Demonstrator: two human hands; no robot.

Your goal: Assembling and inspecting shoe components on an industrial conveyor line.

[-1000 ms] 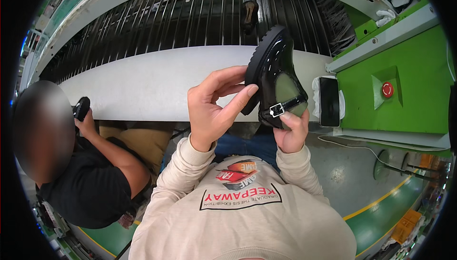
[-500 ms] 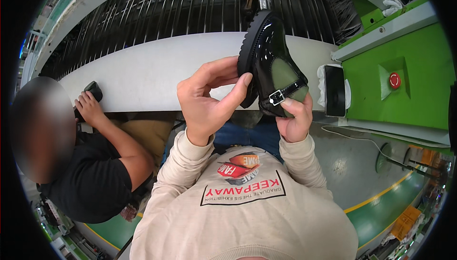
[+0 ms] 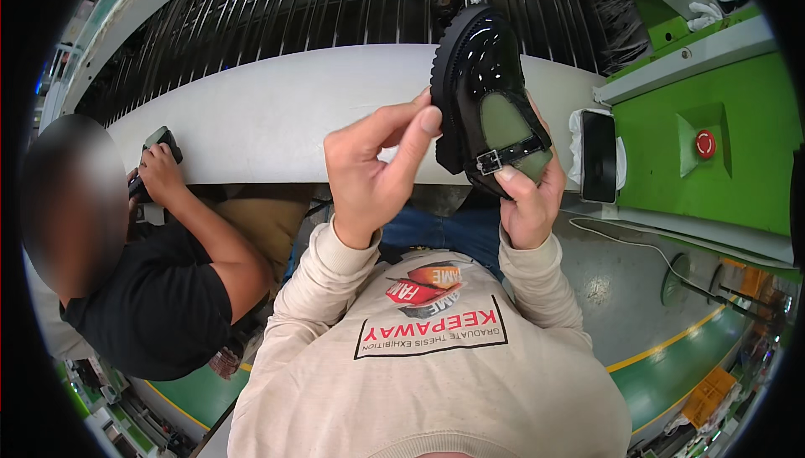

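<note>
The shoe (image 3: pixel 486 89) is glossy black, with a ridged black sole, a dull green lining and a silver buckle on its black strap. At nine o'clock of it the ledge (image 3: pixel 260 114) is plain white; at twelve the conveyor (image 3: pixel 251 22) shows dark slats (black striped with grey). At three o'clock the panel (image 3: pixel 738 156) is bright green with a red button (image 3: pixel 705 143). The phone (image 3: pixel 599 156) is black on white cloth.
</note>
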